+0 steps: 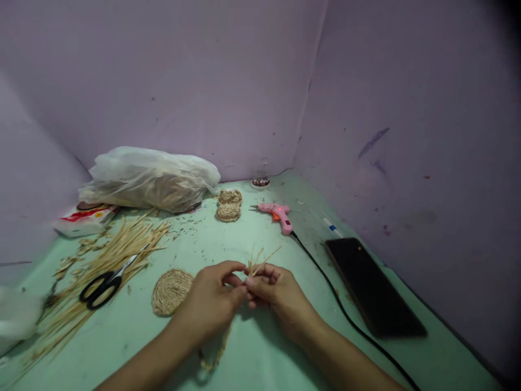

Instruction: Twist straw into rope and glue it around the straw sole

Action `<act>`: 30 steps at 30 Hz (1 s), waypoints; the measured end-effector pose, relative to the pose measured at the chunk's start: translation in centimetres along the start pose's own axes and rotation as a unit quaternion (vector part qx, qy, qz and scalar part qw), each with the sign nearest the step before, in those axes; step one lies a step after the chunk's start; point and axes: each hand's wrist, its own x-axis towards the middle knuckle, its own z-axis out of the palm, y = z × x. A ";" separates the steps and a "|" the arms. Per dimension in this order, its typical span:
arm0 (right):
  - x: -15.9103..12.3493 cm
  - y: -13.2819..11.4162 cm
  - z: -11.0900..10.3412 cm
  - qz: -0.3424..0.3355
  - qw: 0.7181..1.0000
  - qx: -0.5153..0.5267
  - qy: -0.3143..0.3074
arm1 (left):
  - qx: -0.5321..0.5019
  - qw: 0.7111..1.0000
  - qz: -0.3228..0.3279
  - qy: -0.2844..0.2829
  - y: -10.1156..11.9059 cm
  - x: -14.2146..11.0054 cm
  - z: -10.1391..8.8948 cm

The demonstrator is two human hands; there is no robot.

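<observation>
Straw strands (255, 263) stick up between my two hands, their loose ends fanned out. My right hand (277, 290) pinches them between thumb and fingers. My left hand (217, 293) is closed too, its fingertips meeting the strands from the other side. Below my left wrist a braided straw cord (215, 361) hangs in a loop; its upper part is hidden by the hand. A round coiled straw mat (171, 290) lies beside my left hand, partly covered by it.
Black-handled scissors (108, 285) rest on a pile of loose straw (130, 239) at left. Behind are a plastic bag (150, 176), smaller coiled pieces (228, 206) and a pink glue gun (277, 213). Its black cord (337, 298) runs past a dark phone (372, 288) and marker (332, 227).
</observation>
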 end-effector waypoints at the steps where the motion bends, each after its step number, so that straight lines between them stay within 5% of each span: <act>1: 0.0 0.1 0.0 0.002 1.000 -0.004 0.001 | -0.055 0.998 -0.015 -0.012 -0.1 0.4 0.9; 7: 0.2 -0.4 -0.9 0.018 0.998 -0.047 0.028 | -0.189 0.974 -0.127 0.012 -0.7 1.2 2.0; 13: 0.4 -1.1 -1.2 0.037 0.986 -0.139 0.081 | -0.264 0.955 -0.134 0.008 -1.4 1.2 1.9; 20: -0.4 -0.5 -1.2 -0.164 0.909 -0.364 0.119 | -0.270 0.954 -0.120 0.042 -1.5 1.4 2.2; 26: -0.2 -0.3 -0.8 -0.101 0.959 -0.256 0.064 | -0.167 0.981 -0.054 0.085 -1.5 0.8 2.8; 30: -0.2 -0.7 -0.6 -0.056 0.977 -0.201 0.037 | -0.210 0.975 -0.061 0.048 -1.6 0.9 2.7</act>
